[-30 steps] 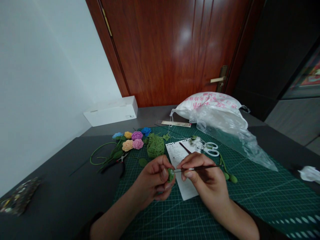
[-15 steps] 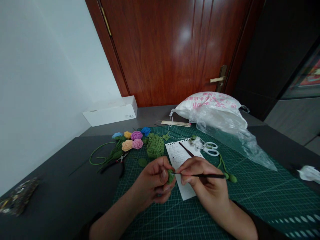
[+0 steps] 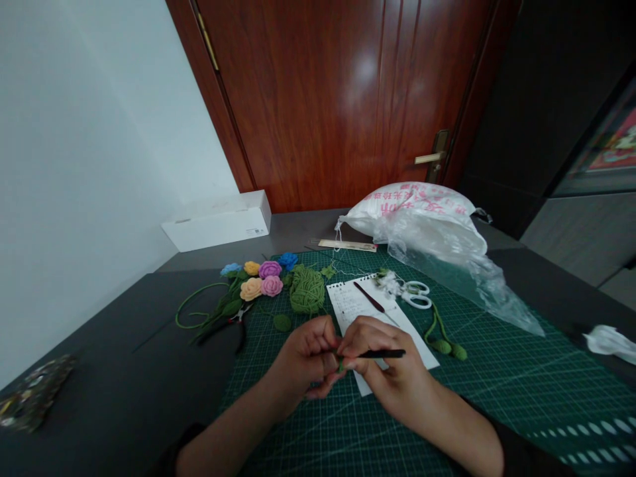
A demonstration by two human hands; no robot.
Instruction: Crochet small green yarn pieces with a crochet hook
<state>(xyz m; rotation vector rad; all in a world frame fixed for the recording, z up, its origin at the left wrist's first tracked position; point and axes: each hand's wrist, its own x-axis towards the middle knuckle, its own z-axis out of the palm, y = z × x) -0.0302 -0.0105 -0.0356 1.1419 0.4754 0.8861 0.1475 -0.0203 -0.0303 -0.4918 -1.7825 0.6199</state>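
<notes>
Close together over the cutting mat (image 3: 477, 404), my two hands meet at a small green crocheted piece (image 3: 340, 364). My left hand (image 3: 309, 361) pinches it, and fingers hide most of it. My right hand (image 3: 392, 371) grips a slim black tool (image 3: 383, 354), whose tip is hidden at the piece, so its kind is unclear. Beneath my hands lies a handwritten notepad sheet (image 3: 407, 338) with a dark-handled crochet hook (image 3: 368, 296) on it. Beyond the left hand are a green yarn ball (image 3: 307, 290) and a crocheted leaf (image 3: 282, 322).
Crocheted flowers (image 3: 271, 269) and pliers (image 3: 240, 318) lie left of the yarn. White scissors (image 3: 417, 295) sit beside white stuffing (image 3: 390, 283), with green buds (image 3: 458, 351) nearer. Behind are a large plastic bag (image 3: 422, 205) and a white box (image 3: 218, 222).
My right hand has moved left against my left hand, and the black tool's tip has gone out of sight at the green piece. More of the crochet hook on the paper shows.
</notes>
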